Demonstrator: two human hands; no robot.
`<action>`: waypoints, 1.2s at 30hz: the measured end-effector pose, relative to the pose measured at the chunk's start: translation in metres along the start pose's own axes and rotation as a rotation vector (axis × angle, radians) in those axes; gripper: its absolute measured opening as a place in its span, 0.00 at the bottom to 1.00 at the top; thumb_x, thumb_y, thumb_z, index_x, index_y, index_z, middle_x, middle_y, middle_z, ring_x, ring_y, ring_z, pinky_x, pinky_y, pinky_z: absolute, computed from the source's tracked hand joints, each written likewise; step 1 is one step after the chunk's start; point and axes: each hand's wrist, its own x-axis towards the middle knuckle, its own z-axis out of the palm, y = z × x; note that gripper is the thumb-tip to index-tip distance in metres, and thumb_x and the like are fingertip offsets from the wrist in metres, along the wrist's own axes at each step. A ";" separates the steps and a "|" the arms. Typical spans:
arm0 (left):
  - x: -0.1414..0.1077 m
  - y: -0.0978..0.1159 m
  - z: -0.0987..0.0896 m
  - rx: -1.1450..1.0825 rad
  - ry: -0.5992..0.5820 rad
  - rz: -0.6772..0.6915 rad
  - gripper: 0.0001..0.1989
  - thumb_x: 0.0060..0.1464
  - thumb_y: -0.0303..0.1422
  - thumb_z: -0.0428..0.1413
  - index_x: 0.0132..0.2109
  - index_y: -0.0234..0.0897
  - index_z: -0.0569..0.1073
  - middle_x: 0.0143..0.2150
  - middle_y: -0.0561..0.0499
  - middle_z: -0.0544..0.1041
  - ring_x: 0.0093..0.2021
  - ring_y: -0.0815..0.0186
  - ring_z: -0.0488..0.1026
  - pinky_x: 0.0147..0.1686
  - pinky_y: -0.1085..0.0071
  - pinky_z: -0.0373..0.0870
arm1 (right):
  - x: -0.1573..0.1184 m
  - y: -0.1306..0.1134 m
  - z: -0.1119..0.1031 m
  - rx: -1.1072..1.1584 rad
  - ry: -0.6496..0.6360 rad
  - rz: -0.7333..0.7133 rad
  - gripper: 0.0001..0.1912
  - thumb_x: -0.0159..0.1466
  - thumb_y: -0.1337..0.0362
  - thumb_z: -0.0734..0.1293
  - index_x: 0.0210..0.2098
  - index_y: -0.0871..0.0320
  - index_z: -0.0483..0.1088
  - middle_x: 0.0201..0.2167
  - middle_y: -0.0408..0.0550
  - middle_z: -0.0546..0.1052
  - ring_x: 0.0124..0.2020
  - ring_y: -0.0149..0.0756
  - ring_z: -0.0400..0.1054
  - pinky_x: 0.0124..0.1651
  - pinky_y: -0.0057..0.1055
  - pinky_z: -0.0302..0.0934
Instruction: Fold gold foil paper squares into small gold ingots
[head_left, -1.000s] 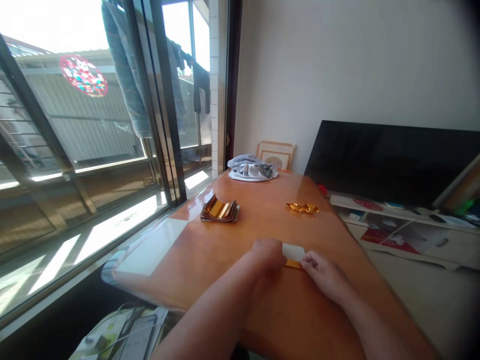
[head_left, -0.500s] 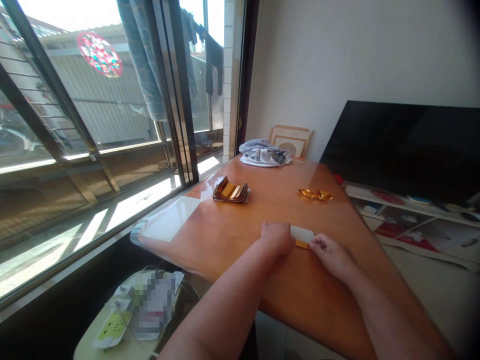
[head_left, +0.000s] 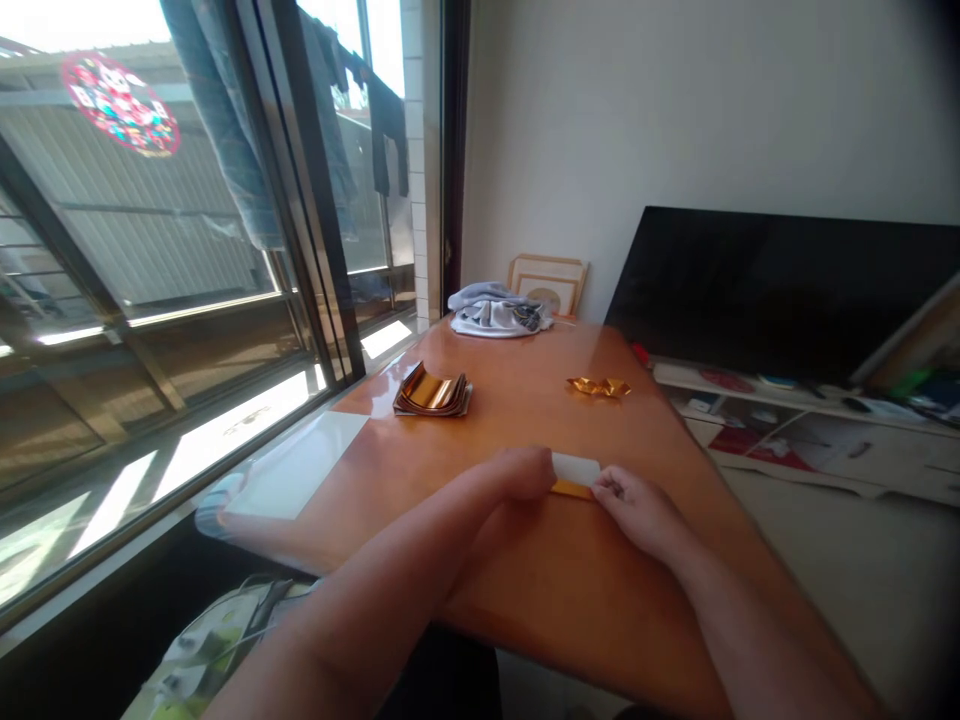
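Note:
A small sheet of paper [head_left: 576, 470], whitish with a gold strip along its near edge, lies between my hands on the brown table [head_left: 525, 570]. My left hand [head_left: 526, 473] is closed on its left end. At the right end, the thumb and fingers of my right hand [head_left: 621, 492] pinch the near corner. Farther left sits a stack of curled gold sheets [head_left: 433, 390]. Beyond my right hand lies a folded gold paper piece [head_left: 598, 387].
Bundled grey cloth [head_left: 499, 310] and wooden frames [head_left: 551, 278] are at the table's far end. A white sheet [head_left: 300, 470] covers the left corner by the window. Right of the table stand a large black screen [head_left: 780, 290] and a low cabinet [head_left: 840, 440].
The view has turned to the right, so the table and things appear farther left. Both hands keep hold of the paper, with little change in their grip.

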 end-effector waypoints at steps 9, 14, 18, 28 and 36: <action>-0.001 -0.013 -0.008 -0.089 -0.017 0.100 0.11 0.55 0.32 0.50 0.39 0.37 0.77 0.40 0.47 0.81 0.37 0.63 0.75 0.35 0.72 0.67 | -0.003 -0.018 -0.010 -0.004 0.005 0.041 0.09 0.64 0.58 0.63 0.33 0.55 0.70 0.29 0.43 0.77 0.30 0.34 0.67 0.32 0.28 0.52; -0.003 -0.014 -0.006 -0.111 0.047 0.124 0.10 0.55 0.31 0.50 0.39 0.39 0.76 0.40 0.49 0.80 0.39 0.64 0.74 0.34 0.73 0.64 | -0.002 -0.020 -0.010 0.010 0.043 0.028 0.07 0.64 0.61 0.63 0.32 0.54 0.70 0.30 0.42 0.77 0.31 0.34 0.67 0.31 0.27 0.51; -0.002 -0.015 -0.004 -0.097 0.104 0.137 0.10 0.54 0.30 0.49 0.37 0.38 0.75 0.37 0.49 0.80 0.36 0.63 0.74 0.31 0.73 0.61 | 0.000 -0.022 -0.007 0.023 0.084 0.003 0.05 0.63 0.64 0.63 0.32 0.55 0.71 0.30 0.42 0.77 0.33 0.34 0.69 0.33 0.27 0.52; 0.014 -0.030 0.017 -0.200 0.175 0.136 0.08 0.50 0.27 0.49 0.33 0.39 0.72 0.32 0.55 0.77 0.35 0.66 0.71 0.31 0.72 0.57 | 0.002 -0.023 -0.004 0.023 0.139 -0.010 0.04 0.61 0.68 0.64 0.32 0.55 0.71 0.32 0.42 0.77 0.34 0.33 0.69 0.34 0.25 0.52; 0.011 -0.027 0.014 -0.257 0.162 0.123 0.07 0.50 0.28 0.49 0.35 0.38 0.72 0.33 0.54 0.77 0.37 0.65 0.72 0.34 0.73 0.60 | 0.003 -0.021 -0.004 0.012 0.114 0.014 0.04 0.61 0.68 0.65 0.34 0.54 0.72 0.33 0.42 0.78 0.35 0.33 0.70 0.35 0.26 0.53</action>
